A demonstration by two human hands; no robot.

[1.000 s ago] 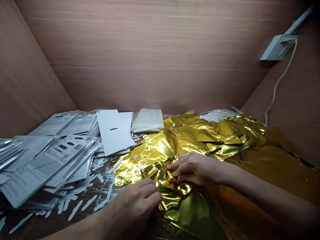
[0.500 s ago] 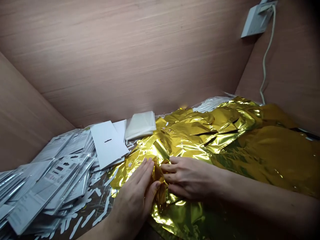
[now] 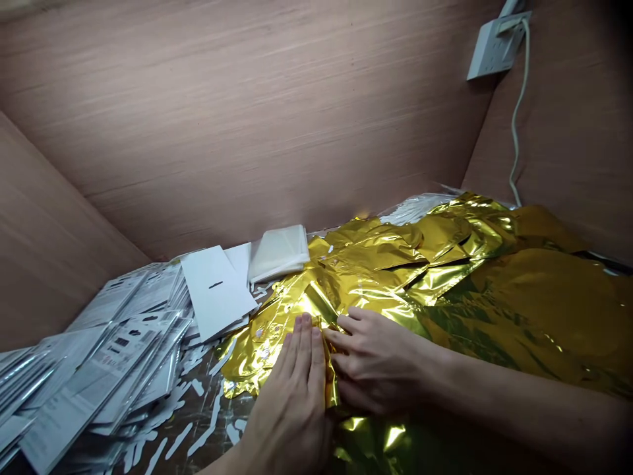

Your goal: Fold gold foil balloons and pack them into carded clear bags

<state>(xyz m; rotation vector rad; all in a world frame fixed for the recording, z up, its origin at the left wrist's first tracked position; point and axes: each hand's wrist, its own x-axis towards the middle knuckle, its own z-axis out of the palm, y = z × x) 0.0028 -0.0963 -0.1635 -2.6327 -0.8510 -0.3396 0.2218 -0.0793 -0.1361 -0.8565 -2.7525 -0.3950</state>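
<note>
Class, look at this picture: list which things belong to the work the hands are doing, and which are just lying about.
In the work: left hand, right hand, gold metallic foil.
Lying about: printed cards in clear sleeves, white card, clear plastic bags, white strip offcuts, wall socket.

One view is given, from a camera worn on the head. It is pointed forward and down, and is set close above the left hand [image 3: 291, 396] and right hand [image 3: 378, 361]. A wall [image 3: 208, 112] is seen at 12 o'clock, and a socket [image 3: 496, 46] at 1 o'clock.
</note>
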